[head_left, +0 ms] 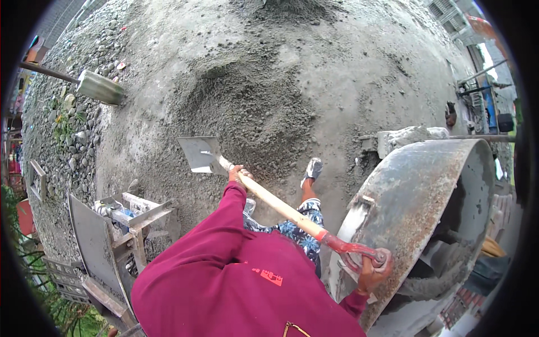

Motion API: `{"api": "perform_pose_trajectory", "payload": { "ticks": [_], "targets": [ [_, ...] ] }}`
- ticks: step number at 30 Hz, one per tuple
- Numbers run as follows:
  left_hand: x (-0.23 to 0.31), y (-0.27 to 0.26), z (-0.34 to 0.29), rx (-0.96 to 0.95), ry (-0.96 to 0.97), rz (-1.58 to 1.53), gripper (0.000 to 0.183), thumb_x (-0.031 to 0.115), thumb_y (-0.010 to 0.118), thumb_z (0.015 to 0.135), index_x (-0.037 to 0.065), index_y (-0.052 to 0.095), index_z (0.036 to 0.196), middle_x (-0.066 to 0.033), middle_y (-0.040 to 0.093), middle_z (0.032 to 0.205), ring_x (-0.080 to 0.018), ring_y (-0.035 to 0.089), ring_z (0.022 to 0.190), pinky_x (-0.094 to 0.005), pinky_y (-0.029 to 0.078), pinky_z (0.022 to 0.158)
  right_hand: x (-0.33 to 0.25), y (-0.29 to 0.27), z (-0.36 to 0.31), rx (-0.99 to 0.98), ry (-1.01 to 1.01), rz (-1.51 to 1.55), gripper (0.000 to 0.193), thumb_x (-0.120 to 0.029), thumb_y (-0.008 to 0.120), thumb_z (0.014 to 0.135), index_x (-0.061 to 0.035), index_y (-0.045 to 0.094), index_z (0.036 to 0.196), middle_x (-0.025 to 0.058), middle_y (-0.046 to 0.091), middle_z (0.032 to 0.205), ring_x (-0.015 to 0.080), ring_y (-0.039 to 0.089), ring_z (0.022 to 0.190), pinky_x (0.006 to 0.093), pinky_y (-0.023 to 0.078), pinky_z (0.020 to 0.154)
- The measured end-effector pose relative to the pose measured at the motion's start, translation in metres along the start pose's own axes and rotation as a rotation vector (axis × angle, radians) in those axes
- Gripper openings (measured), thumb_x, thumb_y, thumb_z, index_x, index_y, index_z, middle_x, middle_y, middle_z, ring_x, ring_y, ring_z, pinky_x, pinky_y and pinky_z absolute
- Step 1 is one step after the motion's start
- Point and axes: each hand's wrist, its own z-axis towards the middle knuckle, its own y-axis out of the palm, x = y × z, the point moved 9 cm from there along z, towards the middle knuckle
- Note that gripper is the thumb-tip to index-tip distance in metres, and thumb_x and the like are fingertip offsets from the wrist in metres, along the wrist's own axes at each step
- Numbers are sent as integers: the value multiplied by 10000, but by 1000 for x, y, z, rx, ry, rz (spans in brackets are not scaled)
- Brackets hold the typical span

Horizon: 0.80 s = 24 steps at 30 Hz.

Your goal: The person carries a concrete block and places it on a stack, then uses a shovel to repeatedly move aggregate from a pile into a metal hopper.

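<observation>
I hold a shovel with a grey metal blade (197,154) and a pale wooden shaft (275,202) ending in a red D-grip. My left hand (239,173) is closed around the shaft close behind the blade. My right hand (373,271) is closed on the red grip, right beside the rim of a concrete mixer drum (410,196). The blade hangs empty just above the edge of a grey sand and cement pile (252,106). My maroon sleeves and patterned shorts fill the lower middle, one foot (312,168) planted on the wet ground.
A second shovel (101,87) held by someone out of view reaches in at the upper left. Gravel (67,129) lies along the left. Metal formwork pieces and a board (118,224) sit at lower left. Railings and building parts stand at the right edge.
</observation>
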Motion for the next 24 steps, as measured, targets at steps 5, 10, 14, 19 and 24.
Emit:
{"api": "perform_pose_trajectory", "payload": {
  "ticks": [5,10,14,19,24],
  "targets": [
    [44,25,26,151,317,-136,124,153,533,731,130,429,666,19,421,503,-146,417,413,-325,425,435,1,117,213,-165,-141,-5,210,-73,700,670,-15,529,776,65,576,679,131,542,615,273,446,601],
    [37,94,8,297,443,-238,197,147,527,714,131,385,579,-3,417,491,-176,403,420,-369,437,493,-9,232,395,-504,-119,39,198,-95,694,671,-22,530,753,55,575,641,120,548,595,270,440,572],
    [42,166,24,352,591,-349,211,147,541,706,131,376,575,-8,407,486,-173,405,421,-349,428,487,-50,320,509,-691,-218,53,177,-88,681,690,-26,529,757,34,555,624,109,546,586,266,436,557],
    [22,263,102,419,669,-506,170,145,534,712,124,385,632,-4,391,499,-166,379,417,-343,409,487,-87,447,641,-941,-60,41,175,-92,694,703,-46,532,752,-2,552,625,80,522,535,234,410,489],
    [12,367,196,546,581,-590,129,162,533,726,130,409,707,-3,396,513,-178,407,428,-365,411,452,-145,532,762,-994,26,36,169,-90,702,705,-56,570,806,-21,559,638,74,523,512,226,407,445]
  ]
}}
